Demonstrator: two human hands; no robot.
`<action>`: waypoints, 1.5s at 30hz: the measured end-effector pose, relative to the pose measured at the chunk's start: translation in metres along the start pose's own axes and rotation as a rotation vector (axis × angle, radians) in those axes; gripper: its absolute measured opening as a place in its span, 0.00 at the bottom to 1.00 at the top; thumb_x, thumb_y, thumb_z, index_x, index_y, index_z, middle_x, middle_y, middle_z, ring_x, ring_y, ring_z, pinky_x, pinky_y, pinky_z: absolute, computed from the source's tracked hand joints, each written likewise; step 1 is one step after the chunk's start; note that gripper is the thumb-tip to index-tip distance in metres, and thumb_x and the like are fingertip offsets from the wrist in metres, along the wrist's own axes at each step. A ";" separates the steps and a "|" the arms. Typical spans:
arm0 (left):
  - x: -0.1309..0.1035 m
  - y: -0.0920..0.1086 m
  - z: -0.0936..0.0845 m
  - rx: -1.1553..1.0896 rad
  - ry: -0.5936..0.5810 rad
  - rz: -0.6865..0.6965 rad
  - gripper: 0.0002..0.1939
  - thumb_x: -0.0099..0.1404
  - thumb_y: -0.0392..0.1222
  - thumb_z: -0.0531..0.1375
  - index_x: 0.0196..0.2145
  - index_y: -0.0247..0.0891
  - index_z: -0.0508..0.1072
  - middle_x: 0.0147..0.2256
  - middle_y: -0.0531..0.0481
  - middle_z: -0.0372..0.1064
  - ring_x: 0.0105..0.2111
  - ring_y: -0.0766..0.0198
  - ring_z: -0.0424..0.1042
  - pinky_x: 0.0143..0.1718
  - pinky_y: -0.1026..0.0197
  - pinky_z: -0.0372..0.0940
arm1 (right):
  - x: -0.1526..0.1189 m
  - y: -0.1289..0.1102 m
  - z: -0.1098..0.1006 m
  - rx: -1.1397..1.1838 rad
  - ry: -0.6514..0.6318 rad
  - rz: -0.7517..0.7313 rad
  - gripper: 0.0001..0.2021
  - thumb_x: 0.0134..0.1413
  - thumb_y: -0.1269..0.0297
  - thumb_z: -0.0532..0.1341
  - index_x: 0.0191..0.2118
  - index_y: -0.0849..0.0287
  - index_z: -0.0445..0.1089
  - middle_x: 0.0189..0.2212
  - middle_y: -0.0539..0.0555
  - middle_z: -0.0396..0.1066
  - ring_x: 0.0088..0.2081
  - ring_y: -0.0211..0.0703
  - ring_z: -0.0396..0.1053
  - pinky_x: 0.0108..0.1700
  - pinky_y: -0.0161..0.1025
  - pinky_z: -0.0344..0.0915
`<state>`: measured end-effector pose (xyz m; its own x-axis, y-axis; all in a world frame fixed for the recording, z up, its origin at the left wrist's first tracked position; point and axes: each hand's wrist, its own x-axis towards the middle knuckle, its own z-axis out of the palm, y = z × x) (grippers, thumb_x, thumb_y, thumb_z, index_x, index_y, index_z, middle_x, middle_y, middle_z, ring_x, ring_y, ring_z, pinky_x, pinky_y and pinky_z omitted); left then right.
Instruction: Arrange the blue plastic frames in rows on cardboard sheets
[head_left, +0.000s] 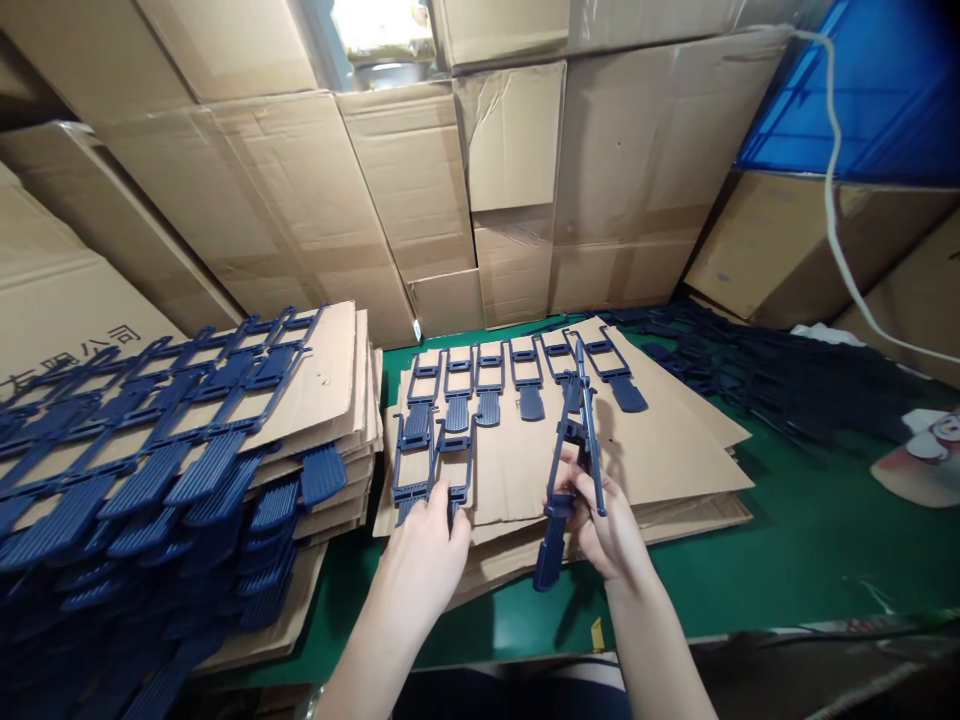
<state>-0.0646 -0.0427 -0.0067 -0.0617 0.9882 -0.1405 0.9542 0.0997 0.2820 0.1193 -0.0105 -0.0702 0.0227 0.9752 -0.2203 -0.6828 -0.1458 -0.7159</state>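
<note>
My left hand [429, 548] is closed on the lower end of a dark blue plastic frame [454, 455] that lies on a cardboard sheet [510, 480]. Beside it lies another such frame [415, 462]. Along the sheet's far part runs a row of several more frames [526, 365] with flat tabs. Held above the sheet's near right part, my right hand [600, 520] grips blue plastic frames [571, 435], tilted, with one tab pointing down. How many pieces it holds cannot be told.
Layered cardboard with many blue frames [210, 470] stands at the left. More dark parts [795, 380] are heaped at the right on the green table [810, 540]. Cardboard boxes [300, 210] wall the back. A white cable [832, 160] hangs at the right.
</note>
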 end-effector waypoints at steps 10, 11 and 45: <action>0.007 0.010 0.010 0.029 -0.006 -0.066 0.29 0.67 0.46 0.46 0.61 0.37 0.42 0.41 0.39 0.65 0.39 0.49 0.68 0.37 0.55 0.59 | -0.001 0.000 -0.001 0.014 -0.018 -0.012 0.21 0.42 0.57 0.66 0.43 0.60 0.66 0.22 0.48 0.63 0.23 0.36 0.63 0.23 0.33 0.60; 0.008 0.010 0.011 0.043 0.019 -0.050 0.30 0.67 0.45 0.47 0.62 0.35 0.39 0.39 0.40 0.65 0.37 0.49 0.69 0.35 0.55 0.59 | -0.001 -0.001 -0.001 0.013 -0.018 -0.009 0.21 0.42 0.57 0.66 0.42 0.60 0.66 0.22 0.48 0.63 0.23 0.36 0.63 0.23 0.33 0.60; 0.103 0.089 0.014 0.195 -0.183 0.121 0.37 0.63 0.60 0.45 0.62 0.34 0.43 0.60 0.29 0.38 0.60 0.37 0.34 0.58 0.45 0.34 | 0.000 -0.001 0.000 -0.048 -0.028 -0.020 0.22 0.40 0.56 0.67 0.43 0.60 0.68 0.22 0.49 0.66 0.22 0.35 0.63 0.23 0.30 0.60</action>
<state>0.0182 0.0667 -0.0089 0.0932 0.9524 -0.2904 0.9908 -0.0599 0.1216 0.1201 -0.0106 -0.0698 0.0157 0.9822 -0.1874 -0.6466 -0.1330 -0.7511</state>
